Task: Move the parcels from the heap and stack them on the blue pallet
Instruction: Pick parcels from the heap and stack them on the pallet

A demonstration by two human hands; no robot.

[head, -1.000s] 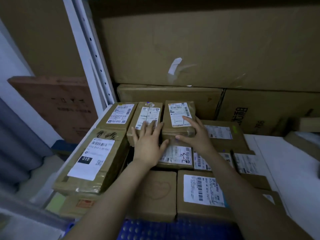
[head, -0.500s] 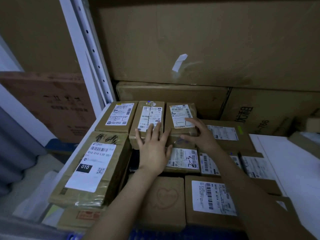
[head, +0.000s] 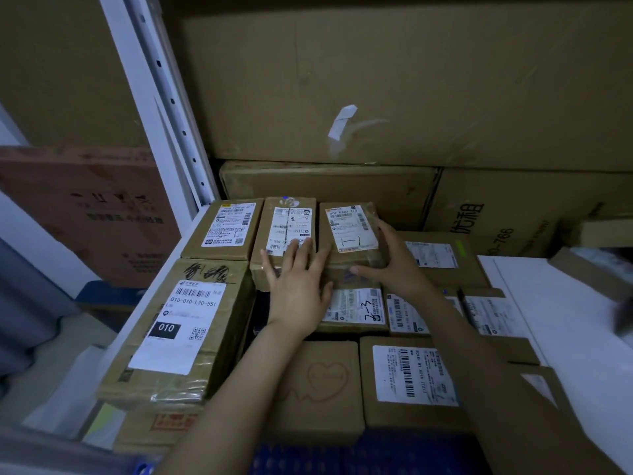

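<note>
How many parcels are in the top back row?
3: left parcel beside the white upright, middle parcel under the left hand, right parcel held by the right hand.

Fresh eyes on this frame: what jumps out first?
Both hands meet at centre: the left hand rests flat on the middle parcel of the back row, and the right hand grips the near right corner of the small parcel beside it. Next comes the big parcel with the white 010 label, at left. A strip of blue pallet shows at the bottom edge.
</note>
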